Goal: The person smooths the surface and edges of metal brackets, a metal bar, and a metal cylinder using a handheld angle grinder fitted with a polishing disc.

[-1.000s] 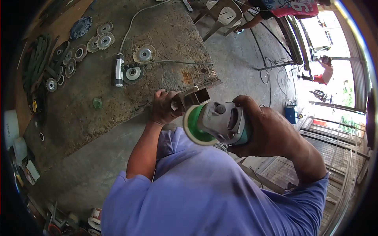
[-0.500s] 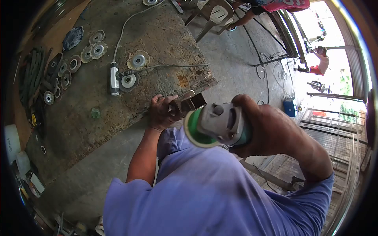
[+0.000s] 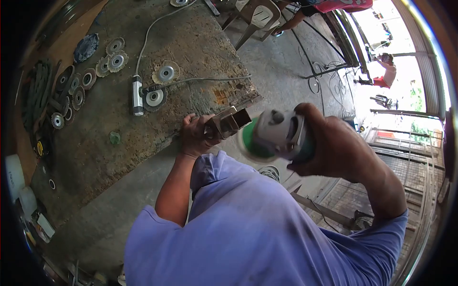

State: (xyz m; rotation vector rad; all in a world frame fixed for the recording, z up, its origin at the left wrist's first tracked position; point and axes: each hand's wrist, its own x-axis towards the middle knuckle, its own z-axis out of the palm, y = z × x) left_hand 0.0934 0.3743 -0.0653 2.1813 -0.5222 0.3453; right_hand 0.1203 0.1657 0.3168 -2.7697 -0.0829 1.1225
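Observation:
My left hand [image 3: 195,134] is closed around a rectangular metal tube piece [image 3: 228,125] with an open end, at the edge of the worn workbench [image 3: 138,143]. In my right hand [image 3: 329,138] is an angle grinder [image 3: 281,133], gripped by its body. Its green disc [image 3: 255,141] faces the tube and is blurred. A small gap shows between the disc and the tube's open end. Part of the grinder's body is hidden by my right fingers.
Several wire wheels and discs [image 3: 117,60] lie on the bench, with a corded white bar-shaped device [image 3: 138,97]. A plastic chair [image 3: 255,19] stands beyond. At upper right, one person in pink [image 3: 334,5] bends over metal frames; another [image 3: 387,71] is farther off. Cables [image 3: 336,86] cross the floor.
The grinder in my right hand has moved right and slightly up, away from the tube, so more of its open end shows. My left hand has stayed in nearly the same place.

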